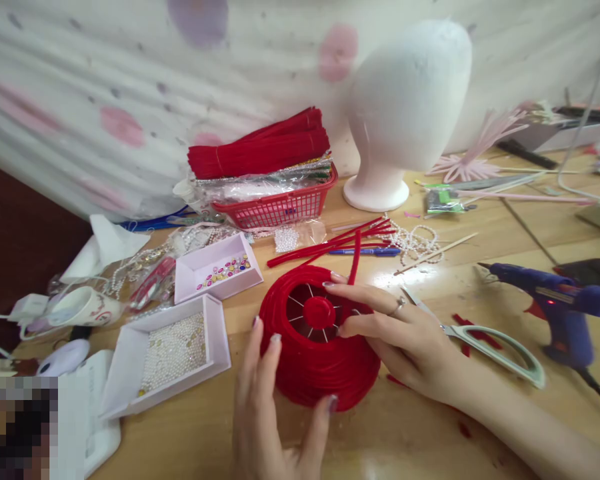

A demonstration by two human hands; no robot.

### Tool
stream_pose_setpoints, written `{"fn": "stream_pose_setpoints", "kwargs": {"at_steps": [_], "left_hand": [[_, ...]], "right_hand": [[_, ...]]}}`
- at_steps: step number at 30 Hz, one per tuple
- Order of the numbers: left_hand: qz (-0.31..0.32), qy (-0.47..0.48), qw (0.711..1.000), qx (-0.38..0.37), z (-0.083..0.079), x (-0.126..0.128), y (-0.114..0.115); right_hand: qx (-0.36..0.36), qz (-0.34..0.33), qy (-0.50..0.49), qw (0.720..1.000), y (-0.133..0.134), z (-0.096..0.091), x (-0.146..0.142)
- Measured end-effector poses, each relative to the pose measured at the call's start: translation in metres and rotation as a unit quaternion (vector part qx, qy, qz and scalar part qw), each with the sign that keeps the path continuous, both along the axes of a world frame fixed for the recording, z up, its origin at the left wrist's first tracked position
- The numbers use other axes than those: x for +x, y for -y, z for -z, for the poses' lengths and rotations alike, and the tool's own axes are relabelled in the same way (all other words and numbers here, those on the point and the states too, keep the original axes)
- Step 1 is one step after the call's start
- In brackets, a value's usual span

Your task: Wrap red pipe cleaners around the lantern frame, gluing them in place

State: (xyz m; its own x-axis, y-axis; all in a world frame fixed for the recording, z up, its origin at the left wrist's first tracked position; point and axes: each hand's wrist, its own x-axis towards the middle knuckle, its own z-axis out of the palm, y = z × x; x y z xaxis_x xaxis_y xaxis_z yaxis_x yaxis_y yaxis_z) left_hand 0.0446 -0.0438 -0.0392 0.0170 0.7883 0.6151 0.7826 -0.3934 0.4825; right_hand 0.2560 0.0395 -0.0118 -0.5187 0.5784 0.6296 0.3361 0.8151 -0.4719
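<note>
A round, hollow piece coiled from red pipe cleaners (pixel 323 377) stands on the table in front of me. Thin pale spokes run from a small red disc (pixel 319 312) in its opening to the coiled wall. My left hand (pixel 270 423) cups its left and front sides, fingers spaced apart and thumb against the lower front. At the right rim, my right hand (pixel 413 343) has its fingers over the edge, the tips reaching the opening. One red pipe cleaner end (pixel 355 257) sticks up from the back rim beside those fingers. The right thumb is hidden.
Behind are a red basket (pixel 275 212) of pipe-cleaner bundles and a white foam head (pixel 410 100). Two white trays (pixel 215 363) hold beads and gems at left. Scissors (pixel 500 343) and a blue glue gun (pixel 555 300) lie right. Loose red pipe cleaners (pixel 325 245) lie behind the coil.
</note>
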Motion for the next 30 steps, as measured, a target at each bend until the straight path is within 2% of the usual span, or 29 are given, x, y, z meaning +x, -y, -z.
{"fn": "stream_pose_setpoints", "kwargs": {"at_steps": [3, 5, 13, 18, 23, 27, 30], "left_hand": [[-0.015, 0.054, 0.995, -0.082, 0.010, 0.007, 0.005], [-0.021, 0.054, 0.994, -0.097, 0.015, 0.012, 0.006], [-0.035, 0.016, 0.999, -0.017, 0.015, 0.014, 0.000], [-0.029, -0.020, 0.999, 0.025, 0.010, 0.001, 0.002], [0.026, -0.055, 0.998, -0.003, 0.008, -0.013, 0.001], [0.011, -0.041, 0.999, -0.011, 0.011, -0.019, 0.000], [-0.005, -0.006, 0.999, -0.049, 0.016, -0.022, 0.002]], "right_hand": [[0.002, -0.010, 0.017, 1.000, -0.001, -0.004, 0.003], [0.017, -0.017, 0.024, 0.999, -0.001, -0.008, 0.004], [-0.010, -0.030, 0.077, 0.997, 0.000, -0.024, 0.005], [-0.012, 0.014, 0.114, 0.993, 0.014, -0.039, -0.002], [-0.027, 0.042, 0.154, 0.987, 0.020, -0.045, 0.000], [-0.048, 0.030, 0.147, 0.987, 0.009, -0.046, 0.011], [-0.047, 0.013, 0.157, 0.986, -0.003, -0.046, 0.016]]}}
